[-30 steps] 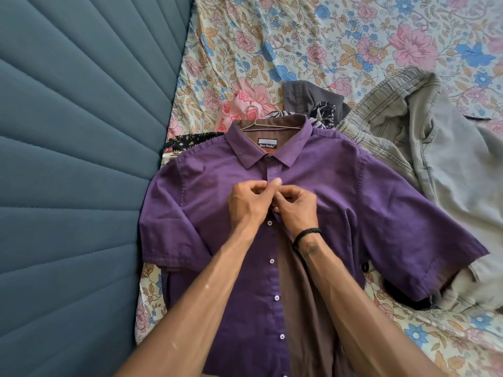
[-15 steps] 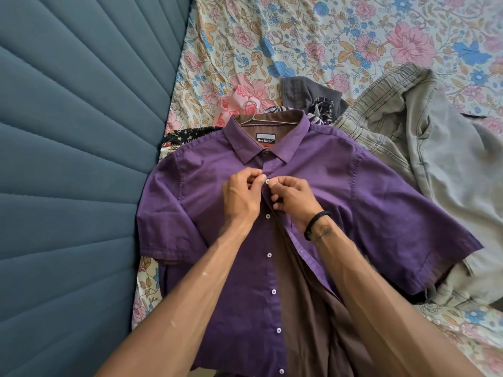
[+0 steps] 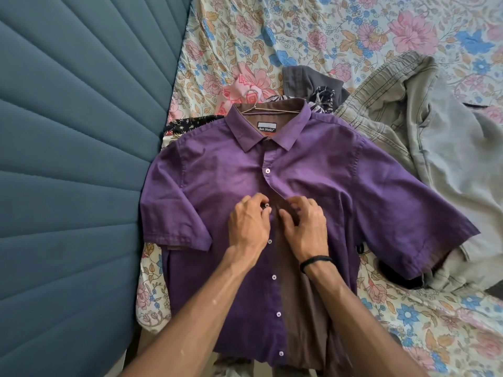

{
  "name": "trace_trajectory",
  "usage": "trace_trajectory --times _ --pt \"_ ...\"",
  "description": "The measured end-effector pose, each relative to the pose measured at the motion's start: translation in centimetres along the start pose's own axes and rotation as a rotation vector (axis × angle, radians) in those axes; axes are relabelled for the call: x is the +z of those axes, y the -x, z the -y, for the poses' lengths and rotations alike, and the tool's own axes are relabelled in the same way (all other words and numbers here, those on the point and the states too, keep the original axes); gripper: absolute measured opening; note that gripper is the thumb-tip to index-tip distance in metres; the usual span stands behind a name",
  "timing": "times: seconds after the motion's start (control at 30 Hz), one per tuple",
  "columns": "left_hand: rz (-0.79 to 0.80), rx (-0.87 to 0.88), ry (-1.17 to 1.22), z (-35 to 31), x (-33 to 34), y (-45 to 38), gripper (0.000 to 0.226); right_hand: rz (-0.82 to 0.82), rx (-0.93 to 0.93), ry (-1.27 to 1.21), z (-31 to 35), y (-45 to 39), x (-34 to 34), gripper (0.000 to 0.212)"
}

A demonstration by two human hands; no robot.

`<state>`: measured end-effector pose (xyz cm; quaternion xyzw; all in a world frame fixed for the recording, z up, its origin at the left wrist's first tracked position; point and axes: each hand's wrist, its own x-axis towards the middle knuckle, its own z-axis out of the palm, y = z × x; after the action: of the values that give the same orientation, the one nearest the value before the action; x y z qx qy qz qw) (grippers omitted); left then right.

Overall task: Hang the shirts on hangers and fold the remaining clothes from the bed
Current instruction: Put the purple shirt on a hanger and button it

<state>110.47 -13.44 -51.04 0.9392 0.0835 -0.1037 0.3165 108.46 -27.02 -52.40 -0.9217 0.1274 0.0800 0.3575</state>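
Observation:
A purple short-sleeved shirt (image 3: 340, 191) lies front-up on the bed, a thin metal hanger (image 3: 254, 103) showing at its collar. One button below the collar is fastened; lower down the front hangs open. My left hand (image 3: 249, 227) pinches the left placket at the second button. My right hand (image 3: 304, 227) pinches the right placket edge beside it. The two hands almost touch at mid-chest.
A grey-green pair of trousers (image 3: 424, 126) lies crumpled to the right. Dark and patterned garments (image 3: 313, 83) peek out behind the collar. The floral bedsheet (image 3: 326, 31) spreads beyond. A padded blue headboard (image 3: 76, 159) fills the left side.
Both hands have moved down the shirt front from the button under the collar, which now sits fastened, to the one below it.

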Motion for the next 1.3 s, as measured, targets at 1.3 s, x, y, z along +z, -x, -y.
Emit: trace_trajectory --times 1.3 --pt "0.055 -0.419 0.599 0.4 0.1 0.3 0.032 -0.050 0.303 -0.451 3.8 1.2 0.5 0.008"
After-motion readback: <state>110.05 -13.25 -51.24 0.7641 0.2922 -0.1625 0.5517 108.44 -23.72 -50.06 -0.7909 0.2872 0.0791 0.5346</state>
